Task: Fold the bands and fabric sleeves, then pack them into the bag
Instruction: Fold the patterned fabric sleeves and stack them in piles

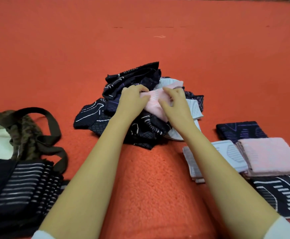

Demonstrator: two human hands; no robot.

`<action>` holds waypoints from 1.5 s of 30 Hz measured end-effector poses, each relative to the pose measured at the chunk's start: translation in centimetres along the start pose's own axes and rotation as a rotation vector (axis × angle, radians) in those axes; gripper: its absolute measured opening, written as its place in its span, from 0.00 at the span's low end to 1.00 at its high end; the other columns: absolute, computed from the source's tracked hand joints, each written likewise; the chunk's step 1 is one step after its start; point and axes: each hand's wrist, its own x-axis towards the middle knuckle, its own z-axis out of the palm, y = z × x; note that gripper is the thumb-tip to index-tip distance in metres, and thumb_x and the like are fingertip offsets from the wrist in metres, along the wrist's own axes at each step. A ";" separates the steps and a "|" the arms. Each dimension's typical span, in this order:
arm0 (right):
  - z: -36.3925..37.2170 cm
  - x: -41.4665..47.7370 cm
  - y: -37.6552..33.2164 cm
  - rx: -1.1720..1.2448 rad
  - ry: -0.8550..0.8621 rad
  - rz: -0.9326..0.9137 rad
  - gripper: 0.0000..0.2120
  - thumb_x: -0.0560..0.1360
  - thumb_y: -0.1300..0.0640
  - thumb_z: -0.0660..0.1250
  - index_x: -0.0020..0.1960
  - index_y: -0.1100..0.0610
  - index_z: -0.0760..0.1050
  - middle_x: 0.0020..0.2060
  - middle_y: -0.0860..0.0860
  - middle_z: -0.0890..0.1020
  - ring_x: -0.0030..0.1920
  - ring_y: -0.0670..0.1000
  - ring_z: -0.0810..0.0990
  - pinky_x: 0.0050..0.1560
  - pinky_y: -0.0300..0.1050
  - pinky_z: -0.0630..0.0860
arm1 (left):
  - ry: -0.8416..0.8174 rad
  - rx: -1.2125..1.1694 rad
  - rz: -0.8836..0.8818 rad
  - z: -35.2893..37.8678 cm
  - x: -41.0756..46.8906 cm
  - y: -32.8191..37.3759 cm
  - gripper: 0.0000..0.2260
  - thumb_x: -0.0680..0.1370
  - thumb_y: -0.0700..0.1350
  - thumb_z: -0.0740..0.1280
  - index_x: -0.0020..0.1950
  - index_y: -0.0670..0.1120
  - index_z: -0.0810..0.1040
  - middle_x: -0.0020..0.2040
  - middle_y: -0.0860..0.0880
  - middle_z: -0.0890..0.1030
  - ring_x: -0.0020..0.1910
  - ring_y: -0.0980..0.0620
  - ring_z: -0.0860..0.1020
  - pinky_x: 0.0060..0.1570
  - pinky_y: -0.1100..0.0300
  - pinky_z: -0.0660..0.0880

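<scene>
A loose heap of dark patterned sleeves point(123, 80) with white and pink pieces lies on the orange carpet ahead of me. Both hands are on a pink sleeve point(155, 100) atop the heap. My left hand point(132, 99) grips its left end with curled fingers. My right hand point(174, 102) pinches its right part. At the left edge lies a dark camouflage bag point(28, 133) with brown straps, its mouth showing a pale lining. To the right sit folded pieces: a pink one point(268, 156), a white one point(227, 152) and two dark ones point(241, 131).
The orange carpet point(140, 40) stretches far ahead. A dark striped fabric point(20, 190) lies at my lower left beside the bag. Another folded dark striped piece point(284, 195) sits at the lower right.
</scene>
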 end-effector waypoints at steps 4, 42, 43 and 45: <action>-1.5 -1.4 -3.2 0.091 0.020 -0.137 0.24 0.75 0.70 0.59 0.70 0.59 0.67 0.57 0.51 0.67 0.55 0.40 0.67 0.55 0.21 0.60 | -0.012 -0.381 -0.117 -3.6 -3.7 1.5 0.12 0.75 0.45 0.68 0.59 0.49 0.81 0.54 0.53 0.82 0.53 0.58 0.78 0.55 0.66 0.73; 2.5 -18.4 0.1 -0.119 -0.341 -0.259 0.07 0.72 0.60 0.64 0.47 0.51 0.78 0.49 0.47 0.73 0.52 0.48 0.71 0.56 0.31 0.62 | -0.223 -0.054 0.182 -2.9 -23.7 -6.0 0.11 0.67 0.62 0.71 0.43 0.59 0.75 0.42 0.60 0.76 0.46 0.61 0.73 0.55 0.57 0.68; 2.5 -18.4 0.1 -0.098 -0.353 -0.233 0.07 0.72 0.59 0.64 0.46 0.51 0.78 0.47 0.47 0.74 0.52 0.48 0.71 0.56 0.30 0.62 | -0.225 -0.055 0.172 -2.9 -23.7 -6.0 0.11 0.67 0.61 0.71 0.44 0.60 0.75 0.43 0.60 0.76 0.47 0.62 0.72 0.56 0.57 0.67; 2.5 -18.5 -0.1 -0.085 -0.353 -0.217 0.06 0.72 0.58 0.64 0.46 0.51 0.79 0.47 0.47 0.74 0.51 0.49 0.72 0.56 0.30 0.62 | -0.212 -0.049 0.176 -2.9 -23.8 -6.0 0.10 0.68 0.62 0.70 0.44 0.60 0.75 0.44 0.59 0.75 0.47 0.62 0.72 0.56 0.57 0.66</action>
